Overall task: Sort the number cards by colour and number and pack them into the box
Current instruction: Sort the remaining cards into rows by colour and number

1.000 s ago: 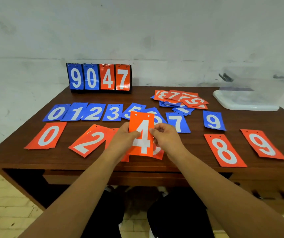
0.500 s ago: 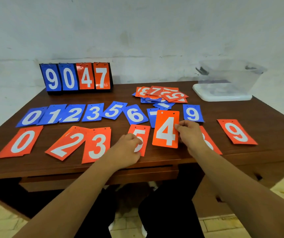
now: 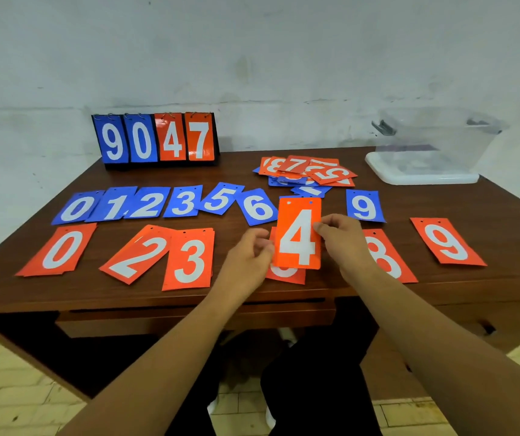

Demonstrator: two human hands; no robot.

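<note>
Left hand (image 3: 248, 257) fingers pinch the left edge of the orange 4 card (image 3: 298, 236); right hand (image 3: 344, 243) fingers pinch its right edge. Card upright between them, white numeral, two punched holes, above the worktop (image 3: 240, 171).

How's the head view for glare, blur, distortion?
Head view: wide-angle bowing bends the table edges; glossy sheen on the scoreboard; clear box washes into the wall; orange 4 card in the right hand reads sharp.
</note>
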